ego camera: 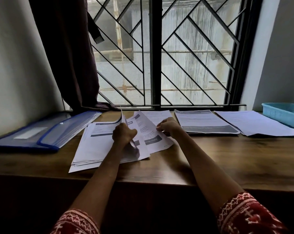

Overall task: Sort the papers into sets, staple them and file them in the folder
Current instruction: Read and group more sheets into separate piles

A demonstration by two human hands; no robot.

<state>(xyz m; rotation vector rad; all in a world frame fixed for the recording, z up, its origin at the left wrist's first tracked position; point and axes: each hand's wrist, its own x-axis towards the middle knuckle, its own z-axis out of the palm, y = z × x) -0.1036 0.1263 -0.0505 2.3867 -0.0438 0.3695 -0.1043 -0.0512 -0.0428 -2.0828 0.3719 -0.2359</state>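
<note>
My left hand (123,134) is closed around a few sheets (126,120), lifting them on edge off the main stack (94,146) at the desk's (210,157) middle. My right hand (168,127) pinches the edge of a fanned page (149,132) with dark banners; its print is too blurred to read. The blue folder (41,132) lies at left, two sorted piles (205,121) at right, near a blue basket (284,114).

Dim indoor shot, backlit by grey daylight through the barred window (161,53). Tabletop (210,157) front edge and foreground in deep shadow. Papers (95,146) catch soft light (text blurred). Wide-angle bending at edges; curtain (67,56) nearly black.
</note>
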